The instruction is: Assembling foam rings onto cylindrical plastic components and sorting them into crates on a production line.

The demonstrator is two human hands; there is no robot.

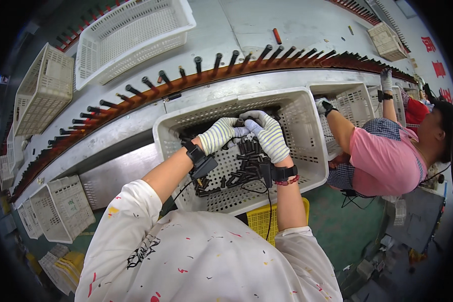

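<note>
Both striped knit-gloved hands, left hand (217, 134) and right hand (270, 135), close together around small black cylindrical parts (245, 160) in the white perforated plastic crate (307, 132) (mostly empty); better to gather few, fingertips pinched firmly, beside the peg conveyor (151, 88).

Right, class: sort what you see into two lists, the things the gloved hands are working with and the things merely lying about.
In hand:
- left hand and right hand, both in striped gloves, meeting over a small dark piece
- white slotted basket
- loose black cylindrical parts in it

Lying about:
- large white basket beyond the conveyor
- white baskets at left
- yellow crate
- red piece on the floor
</note>
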